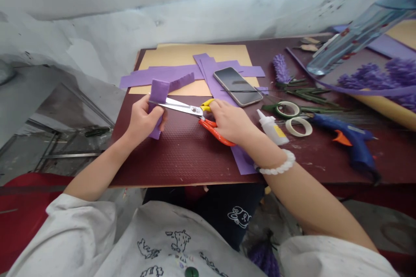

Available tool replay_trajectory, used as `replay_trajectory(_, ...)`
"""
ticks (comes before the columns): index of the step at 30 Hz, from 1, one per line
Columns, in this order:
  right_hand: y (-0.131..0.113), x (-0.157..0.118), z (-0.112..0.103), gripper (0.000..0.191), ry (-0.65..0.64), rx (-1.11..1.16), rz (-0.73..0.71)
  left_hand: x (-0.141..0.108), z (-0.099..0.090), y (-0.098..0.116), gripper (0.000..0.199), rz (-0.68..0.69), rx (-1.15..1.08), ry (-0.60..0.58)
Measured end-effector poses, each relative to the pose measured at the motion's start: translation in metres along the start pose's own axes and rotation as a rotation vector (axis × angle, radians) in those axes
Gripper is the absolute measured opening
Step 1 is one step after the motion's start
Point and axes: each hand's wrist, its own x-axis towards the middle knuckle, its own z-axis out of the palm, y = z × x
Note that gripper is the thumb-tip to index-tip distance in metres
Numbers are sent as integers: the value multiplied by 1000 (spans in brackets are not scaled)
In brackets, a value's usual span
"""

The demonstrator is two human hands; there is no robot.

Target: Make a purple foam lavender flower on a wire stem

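Note:
My left hand [142, 120] pinches a folded strip of purple craft paper [159, 91] above the dark red table [169, 158]. My right hand [229, 121] grips the orange-and-yellow handles of a pair of scissors [182, 107]. Their steel blades reach across the folded strip, though I cannot tell whether it lies between them. A white beaded bracelet [277, 164] circles my right wrist. Beyond my right hand, a smartphone [238, 86] lies on long purple strips [214, 80].
A tan card sheet [201, 54] lies under the strips. To the right are a glue bottle [272, 127], tape rolls [299, 127], a blue hot glue gun [349, 138], green stems [305, 93], purple paper flowers [281, 69] and a clear plastic bottle [360, 30]. A wall stands behind.

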Motion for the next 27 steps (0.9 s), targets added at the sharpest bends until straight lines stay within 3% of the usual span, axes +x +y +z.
replay_trajectory(15, -2, 0, -2, 37, -55, -72, 100, 0, 1, 1, 10, -31, 13, -2)
replay_trajectory(22, 0, 0, 2, 46, 15, -5, 4, 2, -1, -1, 9, 15, 13, 14)
replay_trajectory(27, 3, 0, 3, 49, 28, -8, 19, 3, -2, -4, 11, -17, 21, 15)
